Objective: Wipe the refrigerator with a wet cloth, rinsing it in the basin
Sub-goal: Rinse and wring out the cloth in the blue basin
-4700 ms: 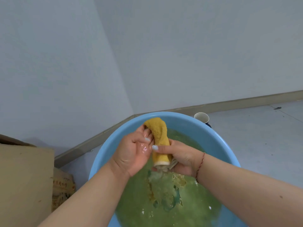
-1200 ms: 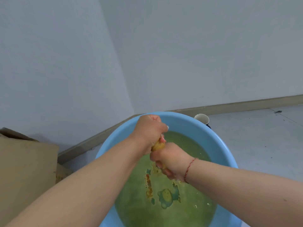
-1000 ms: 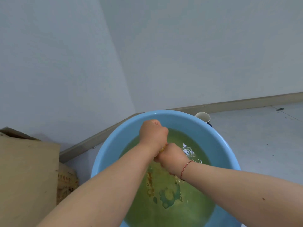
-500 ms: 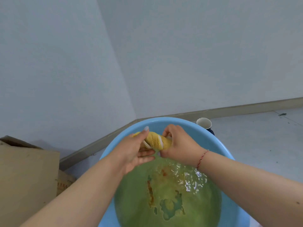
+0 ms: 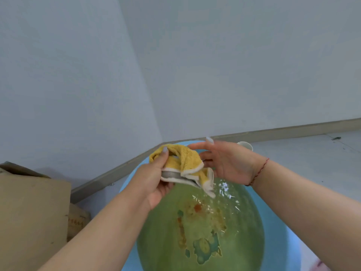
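Two hands meet above the basin (image 5: 277, 251). The left hand (image 5: 156, 178) forms the only grip: thumb and curled fingers pinch the bunched yellow cloth (image 5: 185, 163) at its upper left fold. The right hand (image 5: 228, 163) is spread, fingers straight and palm turned toward the cloth, just beside it and apparently not holding it. The cloth hangs loosely over the greenish water (image 5: 195, 231), its white-edged lower corner (image 5: 210, 184) drooping toward the rippled surface; whether it touches the water cannot be told.

Risks, as judged from this arrangement: a one-sided pinch on wet fabric may slip, dropping the cloth back into the water and undoing any wringing. Shaking it open here could fling drops over the blue rim onto the floor (image 5: 302, 159), the cardboard box (image 5: 29, 212) to the left, or the cup (image 5: 245, 145) behind. The refrigerator is not in view, so carrying a dripping cloth to it may leave a wet trail.
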`<state>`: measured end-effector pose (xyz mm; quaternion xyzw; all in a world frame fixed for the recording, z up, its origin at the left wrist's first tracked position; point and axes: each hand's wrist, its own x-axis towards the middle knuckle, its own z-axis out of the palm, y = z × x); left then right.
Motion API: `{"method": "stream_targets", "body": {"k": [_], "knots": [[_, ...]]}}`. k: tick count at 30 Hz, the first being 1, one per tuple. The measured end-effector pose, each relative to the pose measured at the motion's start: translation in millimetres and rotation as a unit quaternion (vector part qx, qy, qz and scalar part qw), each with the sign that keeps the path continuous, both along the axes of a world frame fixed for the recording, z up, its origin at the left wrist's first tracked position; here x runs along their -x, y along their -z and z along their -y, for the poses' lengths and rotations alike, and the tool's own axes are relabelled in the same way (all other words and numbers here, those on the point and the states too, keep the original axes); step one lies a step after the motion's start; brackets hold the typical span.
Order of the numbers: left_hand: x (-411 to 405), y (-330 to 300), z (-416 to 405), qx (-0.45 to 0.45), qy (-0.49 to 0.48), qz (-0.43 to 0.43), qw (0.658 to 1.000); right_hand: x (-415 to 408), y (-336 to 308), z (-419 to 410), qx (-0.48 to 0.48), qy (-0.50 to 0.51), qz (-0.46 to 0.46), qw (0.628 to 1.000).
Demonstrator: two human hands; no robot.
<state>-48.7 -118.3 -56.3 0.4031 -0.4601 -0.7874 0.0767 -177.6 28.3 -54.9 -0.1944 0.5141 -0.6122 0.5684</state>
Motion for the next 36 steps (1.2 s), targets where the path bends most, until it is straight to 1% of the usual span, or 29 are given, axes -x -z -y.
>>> {"method": "stream_targets", "body": {"k": [2,3,5,6,7,8,9,10,11,12,14,16,18,20,23,25,27,31,32,34,35,36], "knots": [[-2.1,2.3,-1.2,-0.003,0.045,0.074,0.996,4.4,1.4,-2.6,0.05,-0.038,0.005,0.998],[-4.5,2.3,-2.1,-0.011,0.071,0.093,0.993,5.5,0.9,-3.8,0.061,-0.057,0.002,0.997],[-9.8,-3.3,-3.6,-0.047,0.102,0.093,0.989,2.3,-1.8,-4.0,0.043,-0.085,-0.056,0.994],[-11.4,-6.8,-4.0,-0.063,0.116,0.08,0.988,-0.9,-3.5,-2.0,0.029,-0.079,-0.097,0.992],[-12.0,-10.4,-4.9,-0.074,0.131,0.062,0.987,-4.4,-6.4,1.6,0.023,-0.044,-0.127,0.991],[-13.0,-14.8,-6.2,-0.075,0.148,0.042,0.985,-6.9,-8.9,5.5,0.024,0.012,-0.135,0.99],[-13.6,-18.9,-8.0,-0.067,0.166,0.019,0.984,-8.7,-12.5,9.1,0.027,0.074,-0.12,0.99],[-13.7,-21.2,-8.6,-0.054,0.178,-0.003,0.983,-9.4,-15.6,11.9,0.029,0.127,-0.093,0.987],[-13.4,-24.3,-9.5,-0.038,0.185,-0.025,0.982,-9.8,-18.1,13.5,0.021,0.158,-0.07,0.985],[-13.2,-27.8,-9.9,-0.02,0.188,-0.048,0.981,-10.4,-18.6,14.1,0.0,0.164,-0.056,0.985],[-11.7,-32.6,-8.1,0.014,0.182,-0.088,0.979,-15.5,-18.0,13.0,-0.051,0.121,-0.049,0.99],[-11.0,-34.4,-6.9,0.057,0.192,-0.112,0.973,-25.0,-18.6,14.5,-0.045,0.074,-0.068,0.994],[-11.3,-35.2,-8.0,0.116,0.206,-0.1,0.966,-30.6,-18.6,17.4,-0.002,0.087,-0.087,0.992],[-10.9,-33.9,-9.1,0.176,0.188,-0.078,0.963,-30.6,-19.8,18.4,0.024,0.131,-0.09,0.987],[-8.3,-29.7,-6.9,0.267,0.124,-0.056,0.954,-25.7,-19.3,17.3,0.049,0.176,-0.047,0.982],[-8.2,-29.6,-5.9,0.297,0.12,-0.053,0.946,-25.4,-18.8,17.1,0.061,0.184,-0.024,0.981],[-8.8,-28.8,-4.6,0.281,0.125,-0.052,0.95,-26.3,-18.4,17.0,0.068,0.186,-0.003,0.98],[-8.2,-27.8,-5.5,0.123,0.091,-0.081,0.985,-27.4,-17.8,17.5,0.074,0.193,0.048,0.977],[-7.8,-27.4,-6.1,0.11,0.077,-0.082,0.988,-28.1,-17.9,17.5,0.072,0.197,0.047,0.977],[-7.0,-26.8,-8.0,0.124,0.058,-0.076,0.988,-29.9,-16.9,18.4,0.06,0.209,0.026,0.976],[-6.6,-27.1,-9.4,0.136,0.055,-0.075,0.986,-31.0,-16.7,19.3,0.039,0.219,-0.003,0.975],[-6.3,-26.7,-10.3,0.151,0.056,-0.075,0.984,-31.4,-15.9,19.7,0.002,0.233,-0.053,0.971]]}}
